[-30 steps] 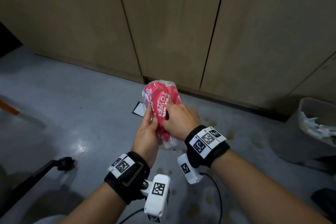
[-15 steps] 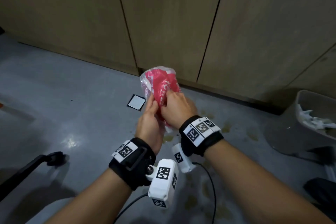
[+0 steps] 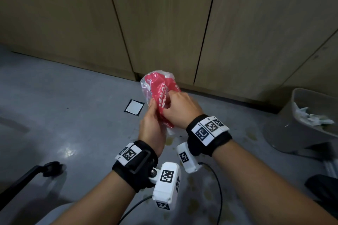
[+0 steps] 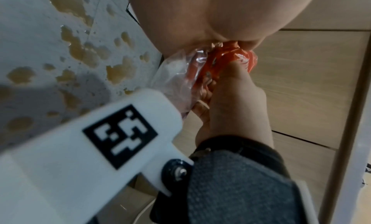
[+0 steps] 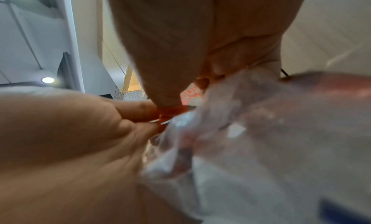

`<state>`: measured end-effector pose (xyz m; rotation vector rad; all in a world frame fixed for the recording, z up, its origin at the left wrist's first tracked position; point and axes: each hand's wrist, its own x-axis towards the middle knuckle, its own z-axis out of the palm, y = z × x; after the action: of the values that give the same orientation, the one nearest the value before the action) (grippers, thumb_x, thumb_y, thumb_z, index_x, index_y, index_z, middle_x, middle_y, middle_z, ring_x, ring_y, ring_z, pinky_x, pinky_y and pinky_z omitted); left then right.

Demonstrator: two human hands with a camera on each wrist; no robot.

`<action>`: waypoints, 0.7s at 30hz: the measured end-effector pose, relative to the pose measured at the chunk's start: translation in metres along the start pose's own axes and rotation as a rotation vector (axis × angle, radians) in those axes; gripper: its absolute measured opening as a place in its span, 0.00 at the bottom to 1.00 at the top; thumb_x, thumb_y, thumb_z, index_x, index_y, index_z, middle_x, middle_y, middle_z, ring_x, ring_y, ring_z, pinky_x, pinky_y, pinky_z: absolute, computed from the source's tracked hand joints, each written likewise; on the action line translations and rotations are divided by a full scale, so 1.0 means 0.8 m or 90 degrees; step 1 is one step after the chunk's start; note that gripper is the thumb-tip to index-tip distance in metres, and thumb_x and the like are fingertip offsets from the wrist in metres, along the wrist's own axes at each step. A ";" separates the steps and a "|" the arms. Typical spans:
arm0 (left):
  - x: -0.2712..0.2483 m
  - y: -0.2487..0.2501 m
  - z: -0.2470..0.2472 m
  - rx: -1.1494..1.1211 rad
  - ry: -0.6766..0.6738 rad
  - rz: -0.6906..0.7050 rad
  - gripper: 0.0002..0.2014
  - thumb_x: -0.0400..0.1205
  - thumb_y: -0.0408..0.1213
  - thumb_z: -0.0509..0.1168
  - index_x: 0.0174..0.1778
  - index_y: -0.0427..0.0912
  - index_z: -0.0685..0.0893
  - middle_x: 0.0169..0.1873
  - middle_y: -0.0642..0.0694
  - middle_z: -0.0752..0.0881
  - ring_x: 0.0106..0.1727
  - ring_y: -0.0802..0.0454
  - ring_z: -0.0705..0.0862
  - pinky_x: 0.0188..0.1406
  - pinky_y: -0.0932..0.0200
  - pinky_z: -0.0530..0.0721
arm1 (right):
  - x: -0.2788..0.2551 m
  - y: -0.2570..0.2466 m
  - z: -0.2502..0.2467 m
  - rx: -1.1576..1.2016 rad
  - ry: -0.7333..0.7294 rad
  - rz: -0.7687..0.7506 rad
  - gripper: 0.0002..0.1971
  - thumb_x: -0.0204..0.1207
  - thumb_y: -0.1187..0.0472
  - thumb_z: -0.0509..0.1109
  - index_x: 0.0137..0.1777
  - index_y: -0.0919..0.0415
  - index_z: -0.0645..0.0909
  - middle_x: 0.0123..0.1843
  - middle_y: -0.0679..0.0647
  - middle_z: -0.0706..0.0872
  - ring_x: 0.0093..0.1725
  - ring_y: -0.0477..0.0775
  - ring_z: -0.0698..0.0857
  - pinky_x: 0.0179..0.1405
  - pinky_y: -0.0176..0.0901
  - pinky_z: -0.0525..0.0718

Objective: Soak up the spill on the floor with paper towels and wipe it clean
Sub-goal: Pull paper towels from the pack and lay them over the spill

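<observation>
A red and clear plastic paper towel package point(image 3: 158, 91) is held in the air in front of the cabinets by both hands. My left hand point(image 3: 152, 115) grips its left side from below, and my right hand point(image 3: 176, 108) pinches the red wrapper from the right. The left wrist view shows the package point(image 4: 202, 67) squeezed between the two hands. In the right wrist view the wrapper point(image 5: 251, 124) is blurred. The spill point(image 3: 251, 135) is a scatter of yellow-brown drops on the grey floor beneath and to the right of my hands, and it appears in the left wrist view as the spill point(image 4: 80, 51).
A grey waste bin point(image 3: 285, 126) with crumpled paper stands at the right by the wooden cabinets point(image 3: 164, 23). A white square marker point(image 3: 134, 107) lies on the floor. A black chair leg with a caster point(image 3: 52, 168) sits at the lower left. A cable point(image 3: 217, 179) hangs from my right wrist.
Both hands keep their hold on the package and have worked the wrapper, which looks more crumpled. The head view has shifted a little, so the bin and marker sit differently.
</observation>
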<state>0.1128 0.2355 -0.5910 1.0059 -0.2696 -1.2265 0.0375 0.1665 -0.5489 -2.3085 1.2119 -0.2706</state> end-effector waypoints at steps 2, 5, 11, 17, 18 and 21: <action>0.001 0.002 0.001 0.010 0.001 -0.007 0.23 0.90 0.50 0.55 0.75 0.39 0.80 0.68 0.39 0.85 0.71 0.44 0.83 0.79 0.40 0.72 | 0.001 -0.003 0.004 -0.007 0.024 0.000 0.05 0.78 0.54 0.65 0.45 0.53 0.75 0.40 0.49 0.80 0.41 0.56 0.82 0.39 0.46 0.76; 0.001 0.010 0.002 0.006 -0.023 0.001 0.24 0.91 0.50 0.52 0.74 0.39 0.80 0.66 0.39 0.86 0.70 0.44 0.83 0.79 0.41 0.72 | 0.004 -0.001 0.003 0.035 0.051 0.007 0.04 0.79 0.55 0.65 0.46 0.54 0.80 0.43 0.51 0.85 0.43 0.56 0.84 0.43 0.48 0.83; -0.002 0.020 -0.002 -0.044 -0.061 0.002 0.25 0.91 0.51 0.50 0.76 0.40 0.77 0.68 0.37 0.85 0.71 0.43 0.83 0.76 0.42 0.73 | 0.013 0.019 0.000 0.144 0.038 0.029 0.06 0.79 0.57 0.70 0.45 0.56 0.87 0.46 0.49 0.90 0.47 0.51 0.87 0.49 0.52 0.89; -0.001 0.024 -0.005 -0.017 -0.056 0.021 0.21 0.91 0.49 0.50 0.74 0.44 0.79 0.66 0.38 0.86 0.69 0.44 0.84 0.72 0.45 0.77 | 0.013 0.021 0.002 0.196 0.039 0.042 0.07 0.81 0.58 0.70 0.46 0.56 0.90 0.47 0.47 0.91 0.46 0.49 0.89 0.49 0.52 0.90; -0.001 0.024 -0.005 0.004 -0.058 0.030 0.21 0.91 0.47 0.53 0.77 0.44 0.76 0.66 0.38 0.86 0.69 0.44 0.84 0.71 0.46 0.79 | 0.012 0.020 0.001 0.197 0.042 0.045 0.08 0.81 0.58 0.69 0.46 0.56 0.89 0.46 0.47 0.91 0.45 0.49 0.89 0.48 0.52 0.90; 0.007 0.020 -0.009 0.101 -0.019 0.090 0.23 0.89 0.37 0.60 0.82 0.48 0.70 0.64 0.43 0.87 0.64 0.49 0.87 0.57 0.56 0.88 | 0.007 0.017 -0.003 0.227 0.067 0.050 0.08 0.80 0.58 0.68 0.43 0.54 0.88 0.42 0.47 0.90 0.42 0.49 0.89 0.45 0.53 0.90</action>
<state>0.1300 0.2342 -0.5844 1.0870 -0.4595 -1.1048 0.0306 0.1548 -0.5546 -1.9562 1.1916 -0.5404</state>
